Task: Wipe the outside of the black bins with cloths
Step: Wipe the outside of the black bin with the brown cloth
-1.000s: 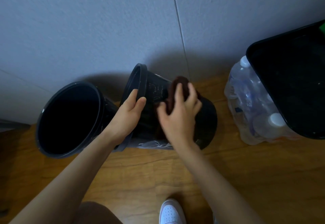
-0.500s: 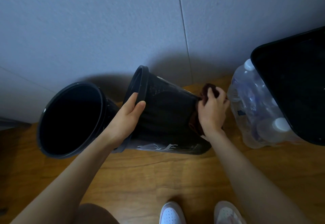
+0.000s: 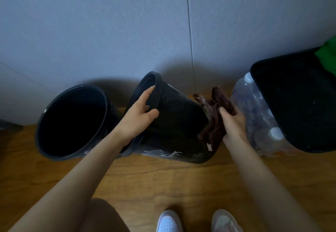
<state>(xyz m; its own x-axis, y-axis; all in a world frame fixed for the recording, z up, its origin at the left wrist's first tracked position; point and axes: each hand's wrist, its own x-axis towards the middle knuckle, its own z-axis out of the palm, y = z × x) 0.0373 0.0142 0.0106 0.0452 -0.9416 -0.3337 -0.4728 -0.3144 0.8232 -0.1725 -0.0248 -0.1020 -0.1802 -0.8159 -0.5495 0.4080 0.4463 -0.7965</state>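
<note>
- Two round black bins stand against a grey wall on a wooden floor.
- The tipped bin lies on its side in the middle, mouth to the left.
- The second round bin leans just left of it, touching it, with its mouth facing the viewer.
- The left hand grips the tipped bin's rim, fingers hooked inside, thumb on the outer wall.
- The right hand clutches one dark red-brown cloth, bunched against the tipped bin's base end.
- One rectangular black bin stands at the right, something green at its far corner.
- One wrapped pack of clear bottles sits beside it; the number of bottles is unclear.
- Two pale shoes show at the bottom edge: left shoe, right shoe.
</note>
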